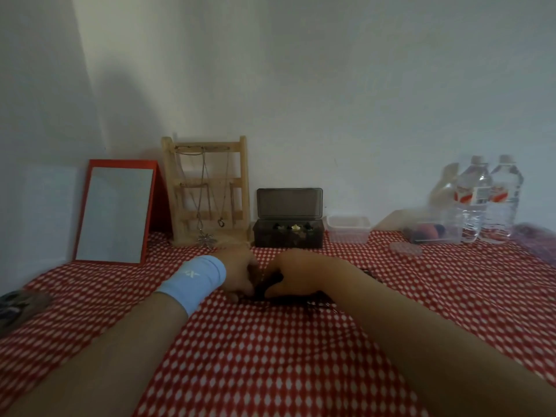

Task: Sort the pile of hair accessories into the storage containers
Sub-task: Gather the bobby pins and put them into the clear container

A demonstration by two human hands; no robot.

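Both my hands meet over a small dark pile of hair accessories on the red-and-white cloth. My left hand, with a light blue wristband, has its fingers curled down into the pile. My right hand pinches a dark accessory from the pile. The hands hide most of the pile, and thin dark pins stick out to its right. Behind them stands a dark storage box with its lid raised and small items inside. An empty clear container sits to its right, and another clear container holds red and dark pieces.
A red-framed mirror leans at the back left beside a wooden jewellery stand hung with necklaces. Two water bottles stand at the back right. A clear lid lies on the cloth, and a dark object sits at the left edge.
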